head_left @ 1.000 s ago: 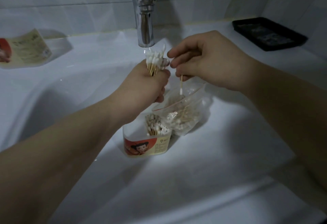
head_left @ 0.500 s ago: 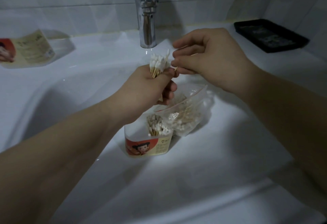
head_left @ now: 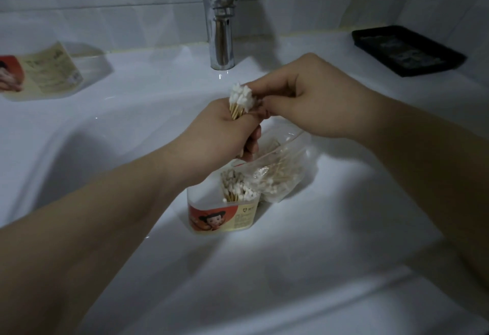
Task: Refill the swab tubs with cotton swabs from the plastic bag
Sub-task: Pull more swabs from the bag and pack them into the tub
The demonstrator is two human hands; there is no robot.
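Left grip (head_left: 219, 133) fisted round a swab bundle (head_left: 240, 99), cotton heads up, wooden stems showing just below them. Right grip (head_left: 312, 101) curled, fingertips pinching the bundle's heads. Both are over the white sink (head_left: 105, 128), just in front of the chrome tap (head_left: 221, 30). Beneath them: open swab tub (head_left: 225, 215), red label, part-filled with upright swabs. Plastic bag (head_left: 283, 176) of swabs touches its right side. Second tub (head_left: 45, 75) on ledge, far left; black tray (head_left: 407, 50) far right.

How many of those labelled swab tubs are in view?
2. One tub stands in the basin beside the plastic bag, holding some swabs; the other tub sits on the ledge at left, cut by the picture's edge. More could be out of frame.
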